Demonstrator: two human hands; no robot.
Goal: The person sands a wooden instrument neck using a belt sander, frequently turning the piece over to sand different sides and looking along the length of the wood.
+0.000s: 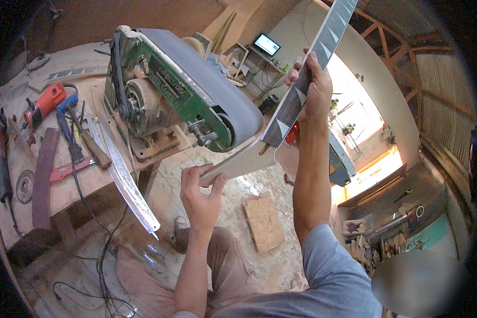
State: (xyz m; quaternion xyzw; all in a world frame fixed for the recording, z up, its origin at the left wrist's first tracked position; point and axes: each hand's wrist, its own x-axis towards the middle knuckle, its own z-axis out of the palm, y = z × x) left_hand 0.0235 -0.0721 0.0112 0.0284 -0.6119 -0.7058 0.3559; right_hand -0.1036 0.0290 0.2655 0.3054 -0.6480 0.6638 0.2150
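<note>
Both my hands hold a long guitar neck with a dark fretboard (326,43) that bears light, pointed inlays. My left hand (202,194) pinches the far corner of its pale, flat, wide end (238,161) between thumb and fingers. Higher up, my right hand (316,81) wraps around the neck, thumb and fingers on opposite edges. The pale end lies close to the front roller of a green belt sander (167,83) with a grey abrasive belt (206,75); whether they touch I cannot tell.
On the workbench (71,198) at left lie a red angle grinder (45,103), a hammer (91,145), a long metal blade (129,190) and a grinding disc (25,187). Black cables (101,262) hang to the floor. A wooden board (264,224) lies on the floor. A person's blurred head is at lower right.
</note>
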